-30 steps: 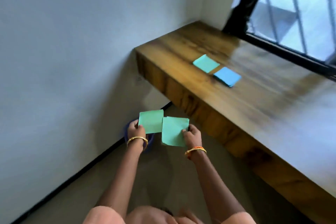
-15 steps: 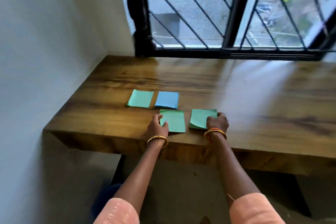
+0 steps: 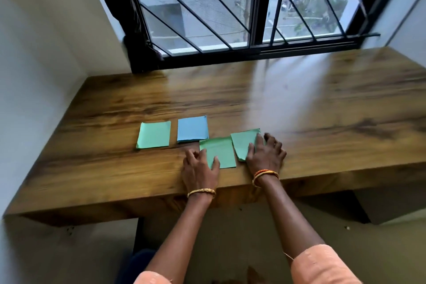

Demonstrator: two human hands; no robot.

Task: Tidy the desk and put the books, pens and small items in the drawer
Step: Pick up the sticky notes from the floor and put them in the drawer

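Head view: barred window (image 3: 230, 7) behind surface (image 3: 322, 110). Notes: three green, one blue (image 3: 192, 131). My left hand (image 3: 200, 168) and right hand (image 3: 266, 155), fingers spread, each press one green note.

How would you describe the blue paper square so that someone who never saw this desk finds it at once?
Start at the barred window and come down onto the wooden desk. Four paper squares lie near its front edge, left of the middle. The blue paper square is second from the left in the far row, the only blue one; the others are green, and no hand touches it.
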